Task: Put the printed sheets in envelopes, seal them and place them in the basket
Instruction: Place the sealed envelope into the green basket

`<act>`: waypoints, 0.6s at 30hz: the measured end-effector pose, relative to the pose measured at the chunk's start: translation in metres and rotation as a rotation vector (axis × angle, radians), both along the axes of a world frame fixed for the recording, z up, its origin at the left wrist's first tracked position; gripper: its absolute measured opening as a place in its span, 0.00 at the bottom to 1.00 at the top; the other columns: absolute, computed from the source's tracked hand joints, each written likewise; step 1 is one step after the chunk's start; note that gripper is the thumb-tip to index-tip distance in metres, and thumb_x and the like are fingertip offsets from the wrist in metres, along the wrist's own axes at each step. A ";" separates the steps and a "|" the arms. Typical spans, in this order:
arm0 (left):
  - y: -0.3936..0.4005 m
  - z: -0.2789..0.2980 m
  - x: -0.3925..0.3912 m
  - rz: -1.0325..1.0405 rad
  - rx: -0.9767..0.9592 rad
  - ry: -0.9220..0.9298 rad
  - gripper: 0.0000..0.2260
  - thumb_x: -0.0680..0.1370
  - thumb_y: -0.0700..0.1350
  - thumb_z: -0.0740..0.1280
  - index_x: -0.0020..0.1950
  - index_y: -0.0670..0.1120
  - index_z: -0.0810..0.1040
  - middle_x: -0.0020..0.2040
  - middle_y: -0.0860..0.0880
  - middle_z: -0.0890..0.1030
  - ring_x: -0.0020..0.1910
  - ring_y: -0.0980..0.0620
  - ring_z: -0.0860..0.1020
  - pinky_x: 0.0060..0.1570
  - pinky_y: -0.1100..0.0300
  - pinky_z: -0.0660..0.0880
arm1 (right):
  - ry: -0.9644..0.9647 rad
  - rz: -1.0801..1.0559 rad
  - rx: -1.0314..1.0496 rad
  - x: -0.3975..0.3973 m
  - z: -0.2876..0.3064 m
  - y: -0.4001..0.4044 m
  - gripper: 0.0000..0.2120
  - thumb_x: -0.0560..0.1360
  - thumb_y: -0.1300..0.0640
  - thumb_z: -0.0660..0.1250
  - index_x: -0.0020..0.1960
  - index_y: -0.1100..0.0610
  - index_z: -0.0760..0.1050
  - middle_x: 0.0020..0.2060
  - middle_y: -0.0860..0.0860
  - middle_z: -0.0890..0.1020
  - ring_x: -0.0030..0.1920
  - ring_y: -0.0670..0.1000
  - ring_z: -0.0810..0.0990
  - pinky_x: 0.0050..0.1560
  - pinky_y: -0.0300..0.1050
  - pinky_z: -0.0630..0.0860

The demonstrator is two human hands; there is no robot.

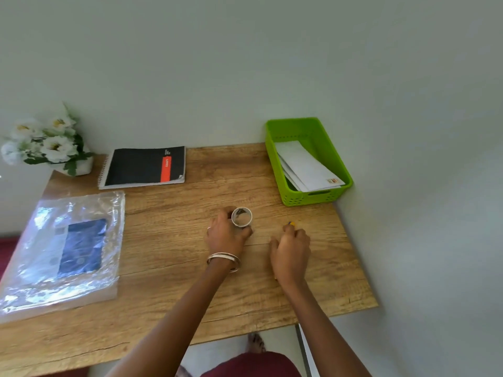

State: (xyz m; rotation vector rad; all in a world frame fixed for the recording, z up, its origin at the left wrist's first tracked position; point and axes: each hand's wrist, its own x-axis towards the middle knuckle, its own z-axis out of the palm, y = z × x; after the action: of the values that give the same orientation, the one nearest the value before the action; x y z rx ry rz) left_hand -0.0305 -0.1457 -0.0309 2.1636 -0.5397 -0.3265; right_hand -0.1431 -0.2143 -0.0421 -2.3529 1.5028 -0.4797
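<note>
Wooden bench [168, 240] is filling most of the view; its near-left corner is running out of frame. A crinkled clear plastic bag [62, 248] is lying at the left, glare hiding most of its contents; only a dark blue panel is showing through. A black spiral notebook [144, 167] is sitting at the back, white flowers [46, 140] beside it, partly cut off. Green basket [275, 148] is standing at the back right corner, white envelopes [304, 167] leaning inside, lower ones mostly covered. Left hand [226, 235] is grasping a tape roll [241, 216], standing it on edge on the bench. Right hand [291, 248] is curling round a small yellow-and-blue item [291, 223], only its tip showing; identity unclear.
</note>
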 end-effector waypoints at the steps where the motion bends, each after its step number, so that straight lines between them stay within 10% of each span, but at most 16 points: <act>1: 0.003 0.001 0.010 0.026 -0.005 0.008 0.25 0.64 0.48 0.76 0.59 0.48 0.72 0.56 0.50 0.79 0.57 0.46 0.74 0.57 0.47 0.70 | 0.028 -0.005 0.016 0.006 0.000 0.003 0.17 0.69 0.57 0.73 0.55 0.62 0.76 0.48 0.61 0.77 0.48 0.63 0.76 0.44 0.54 0.75; 8: 0.014 -0.002 0.054 0.099 0.000 0.014 0.27 0.63 0.50 0.77 0.58 0.49 0.71 0.54 0.52 0.78 0.57 0.47 0.74 0.58 0.46 0.70 | -0.149 0.056 -0.007 0.025 -0.007 0.009 0.17 0.69 0.73 0.67 0.57 0.64 0.76 0.47 0.62 0.75 0.45 0.62 0.75 0.43 0.52 0.75; 18: -0.031 0.010 0.106 0.032 0.040 -0.036 0.27 0.64 0.54 0.76 0.57 0.49 0.71 0.54 0.49 0.79 0.59 0.46 0.74 0.60 0.48 0.65 | -0.225 0.228 -0.107 0.120 0.029 -0.044 0.16 0.73 0.68 0.63 0.61 0.66 0.74 0.51 0.62 0.79 0.52 0.63 0.74 0.51 0.52 0.69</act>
State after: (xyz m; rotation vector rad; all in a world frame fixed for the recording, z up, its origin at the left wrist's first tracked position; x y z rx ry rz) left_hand 0.0759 -0.1770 -0.0209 2.2180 -0.5227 -0.2836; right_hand -0.0231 -0.2586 -0.0134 -2.4174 1.1200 -0.7531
